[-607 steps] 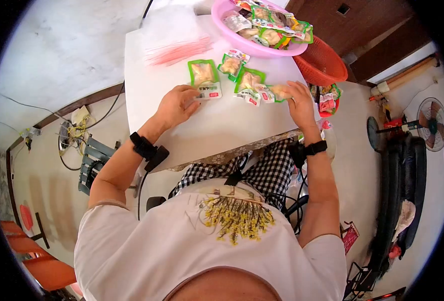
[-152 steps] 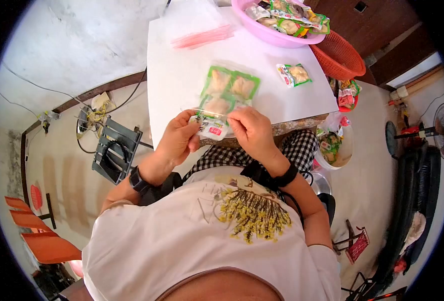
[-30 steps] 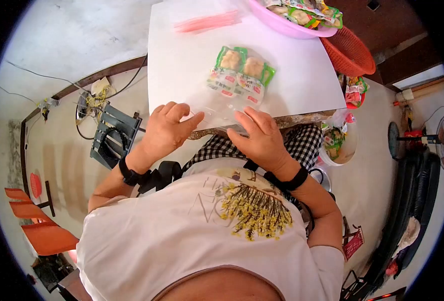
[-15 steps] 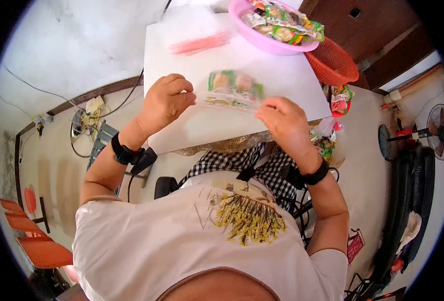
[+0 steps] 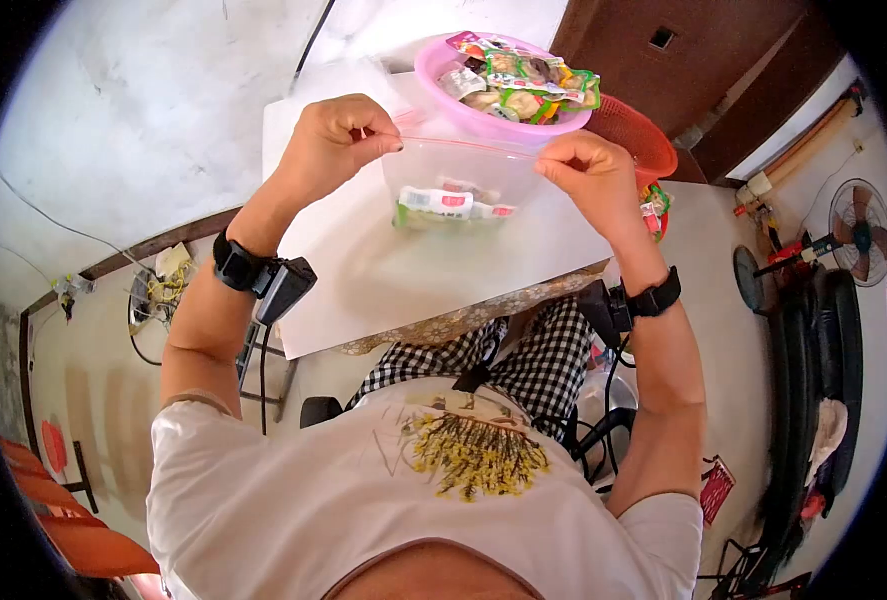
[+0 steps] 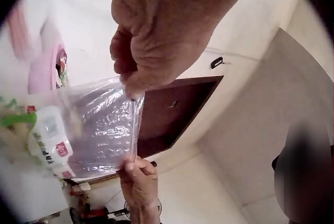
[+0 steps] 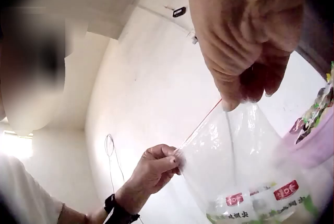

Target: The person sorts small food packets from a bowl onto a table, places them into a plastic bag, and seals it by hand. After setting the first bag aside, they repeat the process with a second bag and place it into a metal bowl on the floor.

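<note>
Clear plastic zip bag (image 5: 463,170), one, hangs at upper centre of the head view. The left hand (image 5: 335,140) pinches its left top corner and the right hand (image 5: 585,180) pinches the right. Snack packets (image 5: 448,205) sag at its bottom, their count unclear. Bare white table (image 5: 363,290) lies below. One pink basin (image 5: 425,80) of packets stands just behind, and one red basket (image 5: 638,130) is at the right.

Clear bag (image 5: 463,172) of snack packets (image 5: 450,204) off the table (image 5: 403,285) now, aloft between left hand (image 5: 335,140) and right hand (image 5: 585,178).
</note>
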Available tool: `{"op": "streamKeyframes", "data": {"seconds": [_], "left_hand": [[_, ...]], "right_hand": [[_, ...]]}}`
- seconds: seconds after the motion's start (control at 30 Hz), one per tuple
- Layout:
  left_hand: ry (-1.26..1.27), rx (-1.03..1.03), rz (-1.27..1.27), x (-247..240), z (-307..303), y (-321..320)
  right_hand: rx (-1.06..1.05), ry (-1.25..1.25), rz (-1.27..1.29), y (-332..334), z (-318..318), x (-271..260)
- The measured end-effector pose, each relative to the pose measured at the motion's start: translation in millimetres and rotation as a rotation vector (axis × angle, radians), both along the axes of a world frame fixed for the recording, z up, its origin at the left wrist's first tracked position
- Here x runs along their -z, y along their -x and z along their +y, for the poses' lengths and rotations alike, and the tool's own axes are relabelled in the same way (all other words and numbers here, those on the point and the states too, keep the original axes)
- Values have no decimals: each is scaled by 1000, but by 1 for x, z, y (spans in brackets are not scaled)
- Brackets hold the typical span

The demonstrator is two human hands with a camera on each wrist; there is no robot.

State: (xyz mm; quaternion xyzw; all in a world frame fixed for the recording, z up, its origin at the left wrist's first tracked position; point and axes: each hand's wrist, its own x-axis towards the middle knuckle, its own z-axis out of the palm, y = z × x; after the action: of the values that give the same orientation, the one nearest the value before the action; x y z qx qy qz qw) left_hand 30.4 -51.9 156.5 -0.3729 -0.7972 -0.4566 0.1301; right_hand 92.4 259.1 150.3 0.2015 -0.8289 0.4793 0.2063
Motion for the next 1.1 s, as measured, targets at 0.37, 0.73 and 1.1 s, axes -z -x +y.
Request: {"op": "streamKeyframes", "data": {"seconds": [0.37, 0.73, 1.1], "left_hand": [[-87, -16, -243, 2, 10, 11], [-127, 5, -322, 9, 22, 8], [-87, 7, -410, -1, 37, 1]], "right_hand": [[-25, 174, -122, -1, 4, 2], [51, -63, -114, -3, 6, -3], [15, -412, 185, 15, -61, -18]]}}
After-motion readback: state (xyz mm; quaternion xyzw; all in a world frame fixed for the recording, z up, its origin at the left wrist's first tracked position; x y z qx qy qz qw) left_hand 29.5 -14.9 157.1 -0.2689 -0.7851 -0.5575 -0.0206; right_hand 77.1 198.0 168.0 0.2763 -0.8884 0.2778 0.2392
